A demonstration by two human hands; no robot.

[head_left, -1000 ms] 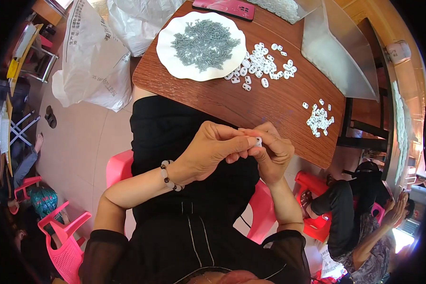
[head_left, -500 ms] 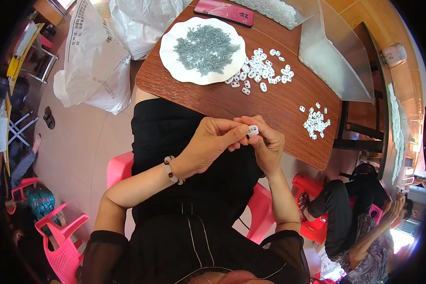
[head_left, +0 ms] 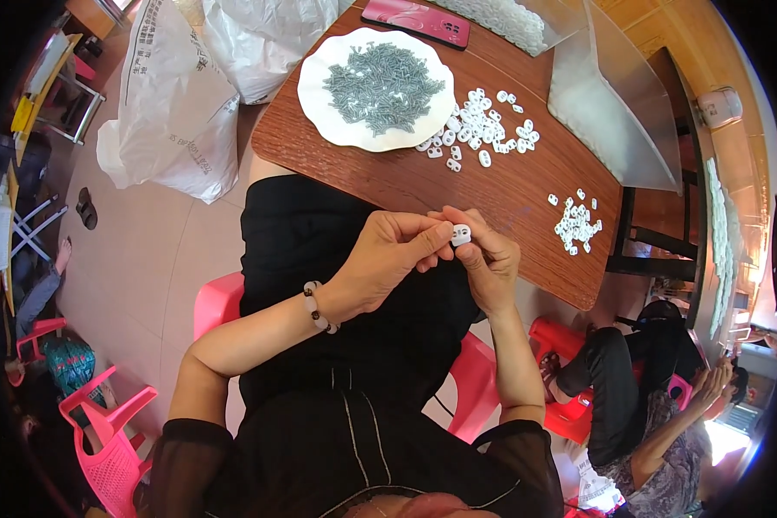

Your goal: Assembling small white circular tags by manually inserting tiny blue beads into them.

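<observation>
Over my lap, just off the table's near edge, my two hands meet at a small white plastic piece [head_left: 461, 230] with two dark holes in its face. My right hand [head_left: 492, 266] pinches it between thumb and fingers. From the other side, my left hand [head_left: 387, 263] is closed, its thumb and forefinger pressed against the piece's left edge. Whether a screw also sits in those fingertips is hidden. Beyond, a white scalloped plate [head_left: 315, 110] bears a heap of grey screws [head_left: 380, 86]. Beside it lies a loose pile of similar white pieces [head_left: 475, 121].
A smaller pile of white pieces [head_left: 576, 226] lies near the right end of the brown table [head_left: 527, 186]. A pink phone [head_left: 416, 22] and a clear bin [head_left: 600, 112] are at the back. White sacks [head_left: 177, 112] stand at left; another person [head_left: 665, 432] sits at right.
The white piece has tilted slightly between my fingers, so its holes show more squarely. Both hands stay almost in place; the table has shifted a little within the view.
</observation>
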